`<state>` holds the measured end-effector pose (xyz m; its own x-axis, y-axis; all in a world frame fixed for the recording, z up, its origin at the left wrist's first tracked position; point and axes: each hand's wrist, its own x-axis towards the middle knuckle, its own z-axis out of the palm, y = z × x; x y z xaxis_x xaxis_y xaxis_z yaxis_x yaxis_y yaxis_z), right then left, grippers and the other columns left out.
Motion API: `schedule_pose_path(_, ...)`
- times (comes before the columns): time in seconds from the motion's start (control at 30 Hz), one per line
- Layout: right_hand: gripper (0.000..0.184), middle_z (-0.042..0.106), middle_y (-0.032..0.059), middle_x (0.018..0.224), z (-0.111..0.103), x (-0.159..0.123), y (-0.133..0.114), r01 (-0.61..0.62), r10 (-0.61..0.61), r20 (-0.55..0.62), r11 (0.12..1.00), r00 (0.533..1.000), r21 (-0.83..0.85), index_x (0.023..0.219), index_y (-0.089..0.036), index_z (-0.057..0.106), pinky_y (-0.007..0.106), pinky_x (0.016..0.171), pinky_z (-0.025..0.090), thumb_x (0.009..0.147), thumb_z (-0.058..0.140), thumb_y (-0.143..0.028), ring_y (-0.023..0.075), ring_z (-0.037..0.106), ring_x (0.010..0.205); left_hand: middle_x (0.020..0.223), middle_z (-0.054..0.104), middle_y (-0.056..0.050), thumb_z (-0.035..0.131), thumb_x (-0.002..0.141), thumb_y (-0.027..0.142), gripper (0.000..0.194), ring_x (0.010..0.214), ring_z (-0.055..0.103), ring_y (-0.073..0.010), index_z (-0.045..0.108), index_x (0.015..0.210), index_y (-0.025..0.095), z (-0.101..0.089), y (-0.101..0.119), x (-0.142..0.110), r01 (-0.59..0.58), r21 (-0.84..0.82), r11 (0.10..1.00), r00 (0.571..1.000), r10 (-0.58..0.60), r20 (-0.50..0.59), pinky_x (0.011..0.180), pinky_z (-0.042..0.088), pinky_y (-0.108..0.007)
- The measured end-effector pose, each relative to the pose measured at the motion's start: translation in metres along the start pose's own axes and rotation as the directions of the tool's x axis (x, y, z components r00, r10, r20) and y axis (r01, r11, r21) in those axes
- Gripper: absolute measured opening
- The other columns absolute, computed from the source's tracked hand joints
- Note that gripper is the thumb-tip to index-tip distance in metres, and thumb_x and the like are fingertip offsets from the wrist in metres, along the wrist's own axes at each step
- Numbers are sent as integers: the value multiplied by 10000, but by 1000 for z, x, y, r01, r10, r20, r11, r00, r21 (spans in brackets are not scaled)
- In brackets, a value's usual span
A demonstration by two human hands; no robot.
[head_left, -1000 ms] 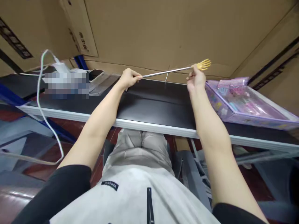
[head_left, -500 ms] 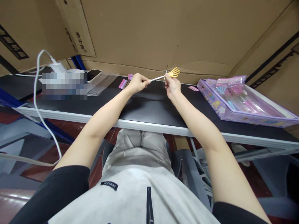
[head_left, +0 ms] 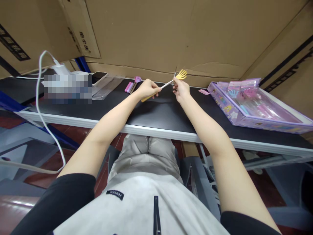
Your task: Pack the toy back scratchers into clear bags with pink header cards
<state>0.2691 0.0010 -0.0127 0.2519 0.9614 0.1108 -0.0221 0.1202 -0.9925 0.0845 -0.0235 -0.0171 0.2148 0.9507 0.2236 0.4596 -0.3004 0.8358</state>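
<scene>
Head view: I have my left hand point(head_left: 149, 87) and right hand point(head_left: 181, 89) gripping one scratcher point(head_left: 167, 85), left of the box point(head_left: 225, 106) holding bagged scratchers point(head_left: 255, 105).

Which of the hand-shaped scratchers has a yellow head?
The scratcher held in the left hand and right hand; heads visible on the table look purple, those in the box blue and pink.

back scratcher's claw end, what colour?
Yellow; the claw end shows best in the head view.
</scene>
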Motion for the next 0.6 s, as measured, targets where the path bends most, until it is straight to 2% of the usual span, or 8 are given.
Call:
schedule_pose_path(0.13, 411, 468, -79, 693, 1, -7, -7, -63, 63, 5, 998, 998, 0, 785, -220, 526, 195, 586, 368, 993, 840, -385, 75, 495, 629, 675, 702, -36, 884, 871, 277, 213, 659, 669, -170, 751, 780, 136, 8, 5, -5, -11, -56, 998, 998, 14, 64, 755, 573, -309)
schedule_pose_path(0.3, 372, 504, -85, 693, 1, -16, -11, -80, 81, 27, 997, 996, -15, 821, -209, 588, 173, 564, 368, 966, 881, -386, 57, 503, 602, 583, 631, -1, 896, 882, 287, 290, 564, 603, -132, 707, 711, 149, 17, 10, -9, -19, -119, 993, 994, 31, 107, 666, 532, -271)
schedule_pose_path(0.47, 215, 655, -42, 775, 6, -28, -10, -101, 110, 85, 990, 990, -100, 869, -182, 656, 162, 546, 396, 1078, 705, -196, 45, 575, 602, 590, 632, 2, 851, 961, 258, 330, 508, 541, -98, 678, 701, 154, 21, 10, -5, 56, -178, 982, 998, -58, -3, 642, 496, -256)
schedule_pose_path(0.6, 166, 774, 18, 895, 10, -36, -6, -39, 90, 180, 963, 979, -268, 934, -156, 721, 154, 552, 421, 1071, 651, -95, 48, 632, 619, 605, 669, -24, 778, 1049, 286, 383, 479, 513, -97, 668, 705, 159, 20, 3, 1, 167, -195, 967, 982, -181, -56, 605, 455, -263)
